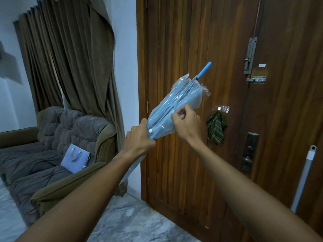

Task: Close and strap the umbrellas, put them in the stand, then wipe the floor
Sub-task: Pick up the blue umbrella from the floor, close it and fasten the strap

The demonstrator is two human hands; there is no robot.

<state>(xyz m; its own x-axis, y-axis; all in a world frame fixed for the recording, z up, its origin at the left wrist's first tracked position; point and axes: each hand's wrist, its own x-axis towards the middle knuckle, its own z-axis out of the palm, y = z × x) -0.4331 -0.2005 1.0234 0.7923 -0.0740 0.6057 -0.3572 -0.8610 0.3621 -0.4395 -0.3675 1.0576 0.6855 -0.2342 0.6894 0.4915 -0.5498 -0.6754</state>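
Observation:
A folded light-blue translucent umbrella (176, 105) is held up at chest height in front of the wooden door, its blue handle (204, 69) pointing up and to the right. My left hand (139, 138) grips the bunched canopy low down, just beside a white snap button (150, 131). My right hand (186, 119) pinches the canopy folds or a strap at mid-length; which one is hidden by the fingers. The umbrella's tip end runs down behind my left forearm. No stand is in view.
The brown wooden door (201, 49) fills the right side, with a green striped cloth (216, 129) hanging on it. A white mop pole (304, 179) leans at the far right. A grey sofa (57, 145) with a blue bag and brown curtains stand left. Marble floor (132, 222) lies below.

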